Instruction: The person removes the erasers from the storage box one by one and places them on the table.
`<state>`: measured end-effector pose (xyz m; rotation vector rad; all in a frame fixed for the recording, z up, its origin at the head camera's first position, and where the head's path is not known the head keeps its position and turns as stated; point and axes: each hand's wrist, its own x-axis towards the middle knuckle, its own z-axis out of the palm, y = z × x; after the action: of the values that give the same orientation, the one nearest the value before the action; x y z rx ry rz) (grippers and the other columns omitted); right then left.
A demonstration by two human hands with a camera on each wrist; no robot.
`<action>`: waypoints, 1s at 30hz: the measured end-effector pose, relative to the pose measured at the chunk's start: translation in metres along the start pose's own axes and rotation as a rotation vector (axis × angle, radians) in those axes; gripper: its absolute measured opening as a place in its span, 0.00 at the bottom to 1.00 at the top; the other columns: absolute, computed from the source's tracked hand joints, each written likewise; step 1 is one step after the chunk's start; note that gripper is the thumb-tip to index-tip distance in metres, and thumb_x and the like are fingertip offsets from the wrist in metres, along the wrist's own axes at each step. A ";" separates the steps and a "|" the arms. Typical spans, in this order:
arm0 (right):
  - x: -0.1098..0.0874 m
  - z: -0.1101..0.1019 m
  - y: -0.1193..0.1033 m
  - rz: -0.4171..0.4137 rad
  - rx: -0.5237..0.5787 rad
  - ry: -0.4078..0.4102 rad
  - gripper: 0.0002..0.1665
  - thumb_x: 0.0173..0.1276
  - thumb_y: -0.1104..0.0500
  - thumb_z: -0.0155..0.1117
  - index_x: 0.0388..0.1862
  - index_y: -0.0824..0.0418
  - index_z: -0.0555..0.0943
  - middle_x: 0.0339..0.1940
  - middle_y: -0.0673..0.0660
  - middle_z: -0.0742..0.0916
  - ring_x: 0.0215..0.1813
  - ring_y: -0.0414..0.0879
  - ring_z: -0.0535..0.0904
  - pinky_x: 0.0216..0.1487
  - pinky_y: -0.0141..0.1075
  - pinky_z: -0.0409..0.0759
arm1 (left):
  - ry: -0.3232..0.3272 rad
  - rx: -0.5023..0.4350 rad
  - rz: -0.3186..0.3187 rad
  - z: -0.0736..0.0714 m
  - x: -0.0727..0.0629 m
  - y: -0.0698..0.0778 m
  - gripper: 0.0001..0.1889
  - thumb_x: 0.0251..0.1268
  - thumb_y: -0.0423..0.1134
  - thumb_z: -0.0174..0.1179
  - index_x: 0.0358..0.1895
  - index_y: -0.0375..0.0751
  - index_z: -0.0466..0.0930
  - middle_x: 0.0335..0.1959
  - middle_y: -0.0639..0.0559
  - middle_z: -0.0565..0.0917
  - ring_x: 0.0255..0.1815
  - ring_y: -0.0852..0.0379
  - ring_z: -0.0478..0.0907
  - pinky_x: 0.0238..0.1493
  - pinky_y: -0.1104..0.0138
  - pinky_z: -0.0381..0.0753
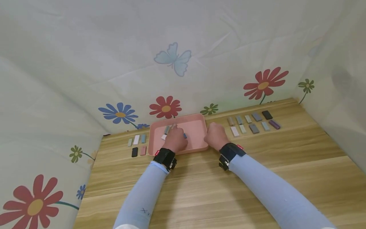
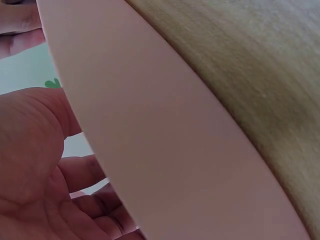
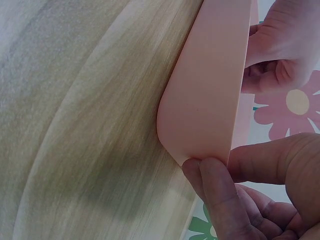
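Observation:
A pink tray point(image 1: 197, 127) stands at the back of the table with several small rectangular pieces in it. My left hand point(image 1: 175, 140) is inside the tray, over these pieces. A grey-green piece point(image 1: 166, 129) and a white piece point(image 1: 164, 137) lie left of its fingers, and a blue piece point(image 1: 185, 135) shows at its right. In the left wrist view the tray wall point(image 2: 150, 125) hides the fingertips of that hand, so any hold on a piece is unclear. My right hand point(image 1: 216, 136) pinches the tray's right edge near the front corner, thumb and fingers on the wall point(image 3: 205, 100).
Right of the tray, small pieces lie in two rows, among them a black piece point(image 1: 267, 114) and a purple piece point(image 1: 274, 124). Left of it lie several more, including a pink piece point(image 1: 143, 150). A flowered cloth wall point(image 1: 194, 86) rises behind the wooden table point(image 1: 200, 190).

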<state>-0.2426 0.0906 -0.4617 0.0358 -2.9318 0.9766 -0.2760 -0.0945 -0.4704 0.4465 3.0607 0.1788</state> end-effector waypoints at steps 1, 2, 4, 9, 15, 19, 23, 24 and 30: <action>0.000 0.000 0.000 -0.002 0.002 -0.001 0.17 0.44 0.69 0.60 0.06 0.57 0.66 0.08 0.48 0.66 0.15 0.44 0.65 0.16 0.34 0.60 | -0.004 0.005 -0.003 0.001 0.000 0.000 0.13 0.54 0.37 0.56 0.14 0.42 0.69 0.12 0.50 0.74 0.63 0.47 0.71 0.72 0.61 0.54; 0.000 0.000 0.000 -0.003 0.003 -0.001 0.17 0.44 0.69 0.60 0.06 0.57 0.66 0.08 0.48 0.66 0.15 0.44 0.65 0.16 0.34 0.60 | -0.010 0.004 -0.011 0.001 0.000 -0.001 0.13 0.54 0.37 0.56 0.14 0.42 0.69 0.12 0.51 0.74 0.65 0.48 0.69 0.72 0.61 0.56; 0.000 0.001 0.000 0.003 0.004 -0.001 0.17 0.44 0.69 0.60 0.06 0.57 0.66 0.08 0.48 0.67 0.15 0.44 0.65 0.16 0.33 0.60 | -0.021 -0.002 -0.021 0.001 0.000 -0.001 0.13 0.55 0.38 0.58 0.15 0.42 0.72 0.14 0.52 0.75 0.66 0.49 0.67 0.68 0.61 0.62; 0.001 0.001 0.000 0.025 0.015 -0.016 0.16 0.46 0.68 0.61 0.07 0.57 0.68 0.09 0.49 0.69 0.15 0.44 0.67 0.16 0.33 0.62 | -0.037 -0.015 -0.022 -0.003 -0.004 0.000 0.09 0.53 0.36 0.62 0.18 0.43 0.77 0.18 0.53 0.78 0.67 0.52 0.63 0.51 0.63 0.78; 0.000 0.000 -0.001 0.016 -0.004 -0.007 0.15 0.45 0.68 0.61 0.08 0.58 0.68 0.10 0.49 0.69 0.17 0.45 0.68 0.17 0.33 0.63 | -0.015 -0.020 -0.010 -0.005 -0.011 -0.001 0.13 0.53 0.34 0.61 0.13 0.43 0.74 0.15 0.54 0.76 0.68 0.55 0.61 0.28 0.69 0.76; 0.000 0.001 0.000 0.028 0.009 -0.030 0.15 0.48 0.69 0.60 0.09 0.58 0.69 0.10 0.50 0.69 0.16 0.44 0.68 0.16 0.32 0.62 | -0.016 -0.045 -0.028 -0.007 -0.017 -0.004 0.14 0.56 0.34 0.58 0.14 0.43 0.74 0.32 0.49 0.85 0.70 0.55 0.59 0.23 0.69 0.71; 0.000 0.001 0.000 0.043 0.024 -0.047 0.15 0.50 0.69 0.59 0.09 0.59 0.70 0.09 0.49 0.69 0.14 0.43 0.67 0.15 0.31 0.61 | -0.018 -0.066 -0.070 -0.007 -0.022 -0.009 0.12 0.59 0.36 0.57 0.17 0.45 0.75 0.67 0.51 0.69 0.59 0.53 0.72 0.20 0.67 0.69; 0.000 0.002 -0.001 0.038 0.019 -0.042 0.15 0.50 0.69 0.59 0.08 0.59 0.69 0.09 0.49 0.68 0.15 0.43 0.67 0.15 0.31 0.61 | -0.022 -0.070 -0.079 -0.006 -0.023 -0.010 0.13 0.59 0.36 0.58 0.16 0.45 0.75 0.71 0.53 0.63 0.53 0.52 0.76 0.19 0.67 0.69; -0.001 0.002 -0.001 0.022 0.014 -0.020 0.17 0.48 0.70 0.58 0.07 0.57 0.66 0.09 0.48 0.66 0.14 0.43 0.65 0.15 0.32 0.59 | -0.041 -0.105 -0.074 -0.006 -0.029 -0.016 0.16 0.56 0.38 0.61 0.12 0.42 0.72 0.71 0.53 0.63 0.23 0.55 0.71 0.18 0.67 0.65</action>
<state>-0.2420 0.0886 -0.4630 0.0141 -2.9495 1.0062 -0.2529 -0.1191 -0.4655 0.3270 3.0036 0.3211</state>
